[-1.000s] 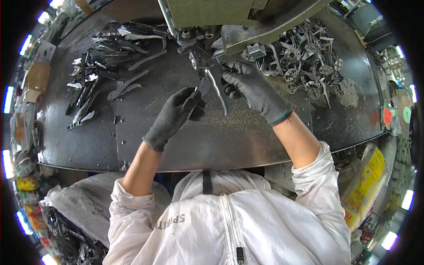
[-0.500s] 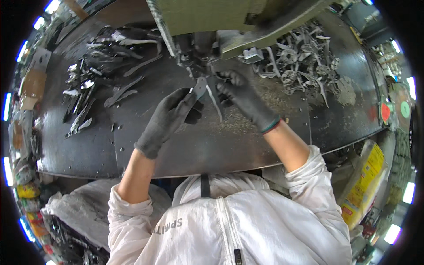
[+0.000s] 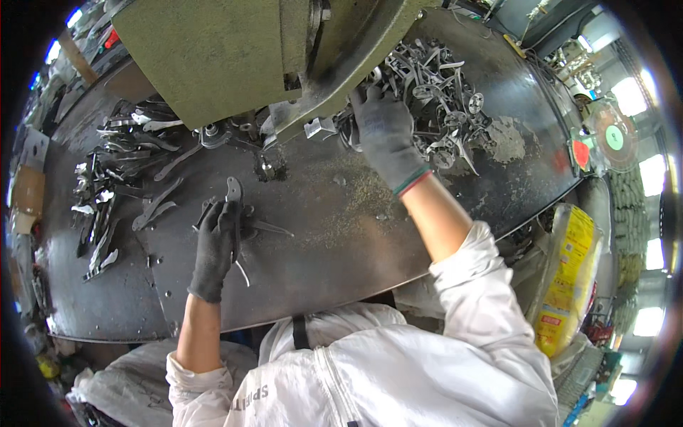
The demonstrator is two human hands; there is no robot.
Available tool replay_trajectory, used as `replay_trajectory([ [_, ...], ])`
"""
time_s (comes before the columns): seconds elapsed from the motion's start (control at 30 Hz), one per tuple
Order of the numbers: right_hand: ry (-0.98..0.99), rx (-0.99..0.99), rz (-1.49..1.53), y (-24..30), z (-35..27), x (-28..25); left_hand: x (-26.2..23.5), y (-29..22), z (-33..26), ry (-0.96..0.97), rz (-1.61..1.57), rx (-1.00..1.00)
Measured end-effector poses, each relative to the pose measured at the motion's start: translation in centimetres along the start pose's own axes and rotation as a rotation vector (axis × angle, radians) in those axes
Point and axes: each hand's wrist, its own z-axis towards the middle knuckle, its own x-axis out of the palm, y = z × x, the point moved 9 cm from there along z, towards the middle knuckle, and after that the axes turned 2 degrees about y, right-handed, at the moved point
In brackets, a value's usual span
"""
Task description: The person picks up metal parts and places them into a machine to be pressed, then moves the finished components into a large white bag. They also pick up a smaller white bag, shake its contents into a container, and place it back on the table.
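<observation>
Yellow printed bag (image 3: 565, 285) right of table edge; round green-and-red sign (image 3: 612, 136) far right.

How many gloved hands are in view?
2. The left hand holds a flat metal piece on the dark table; the right hand reaches into the pile of metal parts beside the green machine.

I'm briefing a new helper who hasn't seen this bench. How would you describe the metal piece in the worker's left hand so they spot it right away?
Start at the big olive-green machine over the dark steel table. Below it, left of centre, the gloved left hand lies on the table. It grips a flat grey metal blank that sticks up past the fingers: unlike the loose pieces around, this one is in a hand.
</observation>
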Motion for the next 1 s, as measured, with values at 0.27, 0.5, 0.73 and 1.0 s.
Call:
replay_trajectory([
  [0.27, 0.126, -0.004, 1.569, 3.1, -4.1, 0.2, 2.2, -3.5, 1.2, 0.083, 0.23, 0.097],
  [0.5, 0.405, -0.018, 2.106, 11.3, -7.3, 1.8, 4.3, -4.5, 3.4, 0.201, 0.171, 0.119],
  [0.73, 0.04, -0.26, 1.936, 11.8, -6.2, 1.4, 3.0, -4.0, 5.7, 0.197, 0.269, 0.092],
  [1.0, 0.39, -0.087, 1.89, 14.3, -7.2, 4.9, -0.8, -6.4, 3.6, -0.082, 0.893, 0.295],
])
